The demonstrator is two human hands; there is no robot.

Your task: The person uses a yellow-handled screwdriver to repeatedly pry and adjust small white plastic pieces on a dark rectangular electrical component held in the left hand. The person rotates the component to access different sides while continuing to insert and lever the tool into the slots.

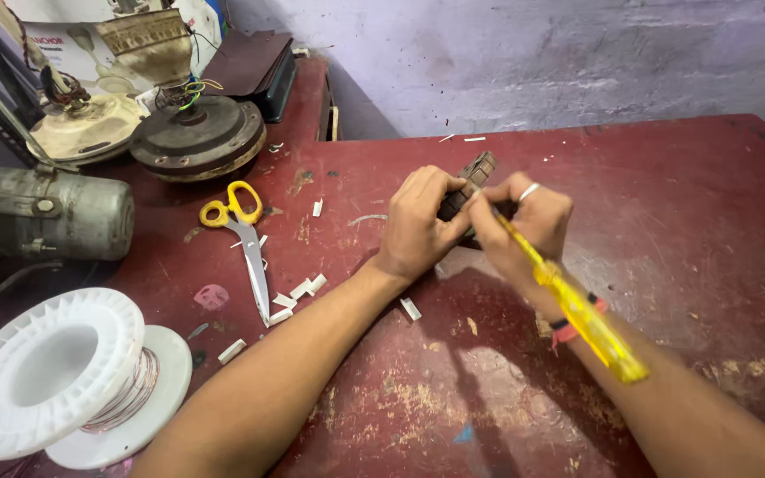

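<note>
While the left hand (416, 226) clamped the dark ribbed part (469, 183), the right hand (524, 221) pinched a yellow screwdriver (568, 301), tip toward the fingers, handle back along the wrist; fingers hid the tip.

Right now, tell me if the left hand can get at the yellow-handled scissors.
Probably yes. The scissors lie in the open on the table, just left of the left hand, nothing between; but that hand's grip is on a dark part.

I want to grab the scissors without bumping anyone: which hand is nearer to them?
Left. The left hand grips the dark metal part a short way right of the yellow-handled scissors; the right hand, holding the yellow screwdriver, is farther right, beyond it.
</note>
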